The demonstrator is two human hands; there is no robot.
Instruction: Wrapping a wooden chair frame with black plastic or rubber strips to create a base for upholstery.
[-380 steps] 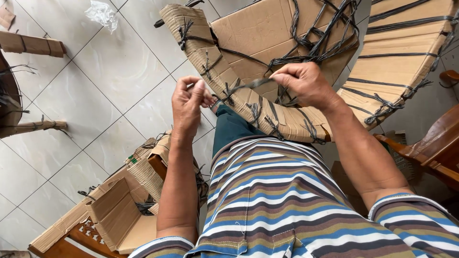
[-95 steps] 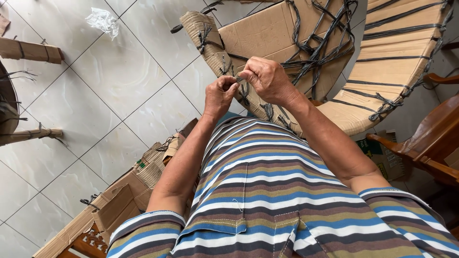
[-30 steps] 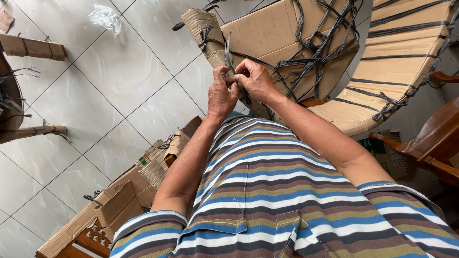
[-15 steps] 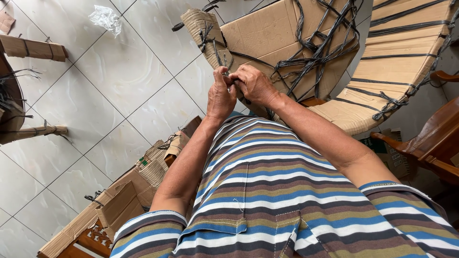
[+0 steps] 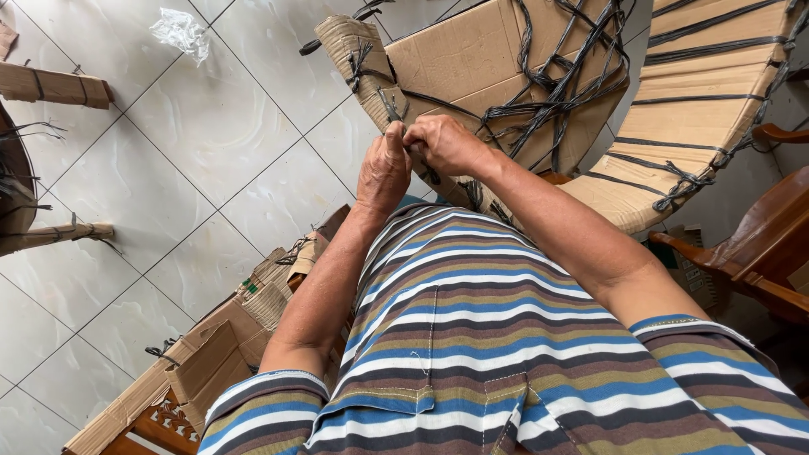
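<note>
Directly under both hands lies a cardboard-wrapped furniture arm (image 5: pixel 358 59), a long tan bundle running up and to the left from the fingers, bound at intervals with dark plastic cord (image 5: pixel 389 105). The left hand (image 5: pixel 383 168) is clenched, its fingertips pinched on a knot of that cord where it crosses the wrapped arm. The right hand (image 5: pixel 447 145) meets it from the right, its grip closed on the same cord, thumb and fingers touching those of the left.

Just beyond the hands stands a broad cardboard-covered panel (image 5: pixel 472 59), tan and flat, with a tangle of loose black cord (image 5: pixel 565 80) hanging across its face. Further right of the right hand curves a second wrapped piece (image 5: pixel 708 109), ribbed cardboard crossed by at least four dark cord bands. At the far right edge a bare brown wooden armrest (image 5: pixel 775 244) shows.

Well to the left of the left hand, two slim cardboard-wrapped bars (image 5: pixel 55 84) lie on the pale tiled floor (image 5: pixel 185 160), one above the other, and a crumpled clear plastic scrap (image 5: pixel 181 32) sits near the top. Below the left forearm lie more wrapped wooden parts (image 5: pixel 211 354), partly hidden by the striped shirt (image 5: pixel 472 337), which blocks the lower middle of the view.
</note>
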